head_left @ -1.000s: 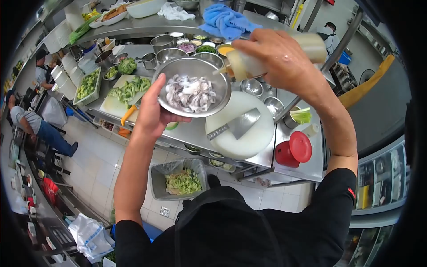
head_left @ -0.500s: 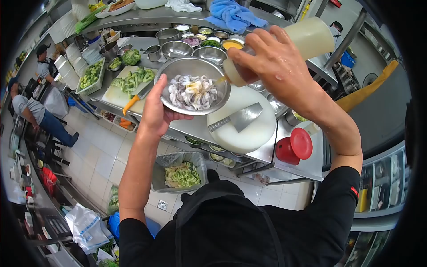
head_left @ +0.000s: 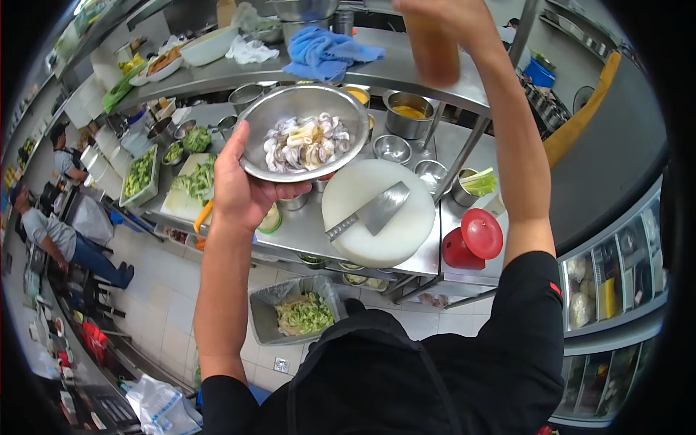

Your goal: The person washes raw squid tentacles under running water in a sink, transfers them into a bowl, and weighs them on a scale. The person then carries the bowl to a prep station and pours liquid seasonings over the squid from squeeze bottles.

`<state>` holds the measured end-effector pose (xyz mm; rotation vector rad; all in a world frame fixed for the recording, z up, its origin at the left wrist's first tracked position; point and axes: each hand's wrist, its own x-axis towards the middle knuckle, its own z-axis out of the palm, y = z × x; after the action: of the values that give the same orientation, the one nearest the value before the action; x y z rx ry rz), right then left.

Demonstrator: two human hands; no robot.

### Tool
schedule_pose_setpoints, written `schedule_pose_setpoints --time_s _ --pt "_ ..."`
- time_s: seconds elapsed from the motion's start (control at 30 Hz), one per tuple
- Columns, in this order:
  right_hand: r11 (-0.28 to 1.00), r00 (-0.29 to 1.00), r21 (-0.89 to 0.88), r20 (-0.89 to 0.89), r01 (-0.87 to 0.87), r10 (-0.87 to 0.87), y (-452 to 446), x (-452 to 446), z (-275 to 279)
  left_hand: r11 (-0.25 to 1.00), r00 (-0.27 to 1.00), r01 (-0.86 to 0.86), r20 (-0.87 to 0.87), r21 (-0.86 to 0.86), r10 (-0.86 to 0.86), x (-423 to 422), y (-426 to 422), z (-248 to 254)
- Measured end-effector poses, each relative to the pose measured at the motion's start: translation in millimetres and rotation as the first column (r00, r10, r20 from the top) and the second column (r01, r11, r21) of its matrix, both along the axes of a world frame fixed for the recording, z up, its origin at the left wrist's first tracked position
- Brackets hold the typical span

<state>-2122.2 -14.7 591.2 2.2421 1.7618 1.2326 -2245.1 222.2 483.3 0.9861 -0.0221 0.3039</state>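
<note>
My left hand (head_left: 245,190) grips the rim of a steel mixing bowl (head_left: 250,156), thumb on top and fingers underneath. Inside lie pale, purplish cut pieces that look like squid (head_left: 308,141), with some amber liquid on them. High at the top edge, my right hand (head_left: 442,13) is closed around the upper part of a bottle (head_left: 433,58) of amber liquid; motion blurs both, and the frame cuts off part of the hand. Below the bowl, a cleaver (head_left: 384,210) rests flat on a round white cutting board (head_left: 413,235).
Greens cover another cutting board (head_left: 177,203) at left. A pot of yellowish liquid (head_left: 409,119) stands behind the round board. A blue towel (head_left: 330,54) lies on the raised shelf (head_left: 268,72). A red container (head_left: 464,250) sits at right, a lined bin (head_left: 261,319) below. Two people work far left.
My right hand has lifted the bottle up and away from the bowl, turning it from tilted to upright. The bowl stays in my left hand. My view has shifted, showing more of the shelf.
</note>
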Motion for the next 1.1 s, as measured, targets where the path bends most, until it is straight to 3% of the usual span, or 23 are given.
schedule_pose_setpoints --time_s 0.07,0.13,0.2,0.27,0.33,0.43,0.5,0.57,0.67,0.73,0.77,0.8,0.83,0.87,0.9,0.93,0.97,1.0,1.07,1.1 --pt "0.999 0.998 0.038 -0.065 0.027 -0.024 -7.3 5.2 5.9 0.997 0.996 -0.077 -0.034 -0.01 0.077 0.6 -4.4 -5.4" --pt "0.966 0.926 0.248 -0.342 -0.077 0.162 -6.0 12.5 17.3 0.999 0.999 -0.042 -0.003 -0.027 0.042 -6.5 -5.7 -15.0" --pt "0.942 0.903 0.329 -0.38 -0.071 0.2 11.0 23.9 35.6 0.995 0.996 -0.088 -0.036 -0.038 0.087 -16.4 -4.4 -25.1" --pt "0.773 0.762 0.629 -0.539 0.081 0.358 29.5 28.0 58.4 0.99 0.99 -0.131 -0.052 -0.051 0.129 -29.3 -0.1 -35.3" --pt "0.708 0.625 0.705 -0.571 0.04 0.533 52.0 72.6 75.4 0.951 0.946 -0.301 -0.146 -0.066 0.289 -44.8 2.1 -42.1" --pt "0.664 0.662 0.732 -0.575 0.154 0.48 115.2 170.0 75.6 0.931 0.928 -0.358 -0.137 -0.067 0.347 -61.7 15.0 -53.2" --pt "0.494 0.861 0.791 -0.486 0.361 0.15 156.1 264.3 48.4 0.926 0.92 -0.375 -0.145 -0.052 0.364 -72.7 22.9 -57.9" --pt "0.659 0.704 0.643 -0.67 0.39 0.236 156.8 315.2 24.4 0.935 0.931 -0.351 -0.125 -0.045 0.344 -76.3 28.0 -62.6" --pt "0.612 0.641 0.611 -0.738 0.502 0.211 126.1 322.2 8.7 0.929 0.927 -0.361 -0.14 -0.078 0.348 -77.6 18.7 -58.4" --pt "0.64 0.957 0.729 -0.286 0.244 -0.039 114.1 322.8 11.8 0.852 0.854 -0.506 -0.212 -0.132 0.475 -79.2 10.4 -55.8" --pt "0.546 0.808 0.607 -0.33 0.577 -0.488 131.0 340.4 26.6 0.845 0.849 -0.517 -0.204 -0.137 0.487 -83.2 13.4 -60.4" --pt "0.545 0.808 0.608 -0.326 0.577 -0.491 141.4 324.7 28.6 0.836 0.843 -0.529 -0.2 -0.148 0.499 -87.2 17.5 -66.1" --pt "0.601 0.979 0.778 -0.083 0.182 -0.188 156.4 306.9 23.9 0.836 0.844 -0.527 -0.204 -0.152 0.495 -92.2 21.1 -69.7" --pt "0.518 0.971 0.821 0.209 -0.24 0.117 170.5 284.2 20.5 0.86 0.866 -0.489 -0.197 -0.143 0.459 -97.6 24.9 -72.6" --pt "0.521 0.97 0.819 0.213 -0.241 0.114 186.1 259.7 25.6 0.884 0.887 -0.449 -0.183 -0.133 0.423 -99.5 27.5 -74.2" --pt "0.805 0.988 0.579 0.003 -0.127 0.154 201.6 236.2 33.5 0.885 0.89 -0.445 -0.178 -0.137 0.42 -99.5 28.2 -75.9" --pt "0.97 0.972 0.236 -0.208 -0.055 0.106 207.7 225.2 38.2 0.877 0.884 -0.457 -0.182 -0.148 0.43 -99.6 28.7 -77.4" --pt "0.97 0.974 0.237 -0.203 -0.054 0.104 206.0 248.6 35.0 0.869 0.878 -0.47 -0.184 -0.157 0.442 -99.5 29.1 -77.9" --pt "0.851 0.869 0.322 -0.416 0.415 -0.267 204.5 321.4 18.7 0.863 0.873 -0.479 -0.185 -0.16 0.45 -99.8 27.9 -76.9" --pt "0.852 0.871 0.324 -0.414 0.412 -0.264 202.3 318.5 10.5 0.869 0.877 -0.471 -0.187 -0.153 0.443 -100.8 29.0 -78.8"
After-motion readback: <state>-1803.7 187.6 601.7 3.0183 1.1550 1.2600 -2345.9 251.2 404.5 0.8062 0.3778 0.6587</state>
